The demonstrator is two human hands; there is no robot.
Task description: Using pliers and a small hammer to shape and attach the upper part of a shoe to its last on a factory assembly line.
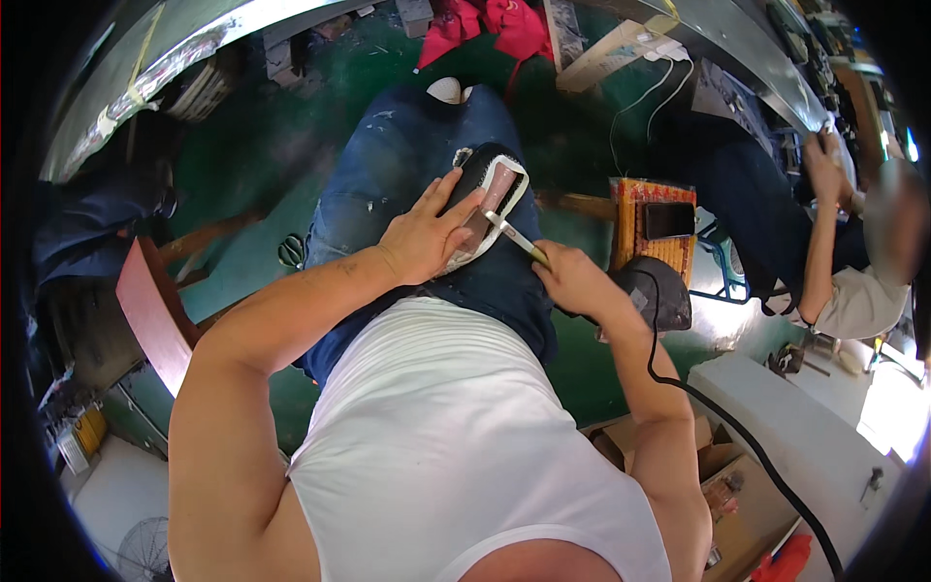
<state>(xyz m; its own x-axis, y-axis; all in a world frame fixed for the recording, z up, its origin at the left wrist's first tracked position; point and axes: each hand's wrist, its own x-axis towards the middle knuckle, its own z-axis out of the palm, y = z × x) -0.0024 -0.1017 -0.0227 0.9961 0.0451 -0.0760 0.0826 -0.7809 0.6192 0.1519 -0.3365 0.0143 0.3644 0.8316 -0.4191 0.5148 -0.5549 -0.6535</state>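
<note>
An upturned dark shoe with a pale edge around its underside lies across my blue-jeaned thighs. My left hand steadies it, the fingers spread over its side and underside. In my right hand is a small hammer, gripped by its light handle. Its metal head is at the shoe's underside, close to my left fingertips; whether it touches cannot be told. The toes of my left hand's grip beneath the shoe are hidden.
Right of my legs, a dark phone lies on an orange beaded seat. A co-worker sits farther right. A black cable runs past my right arm. A reddish stool stands left; a metal-edged bench spans the far side.
</note>
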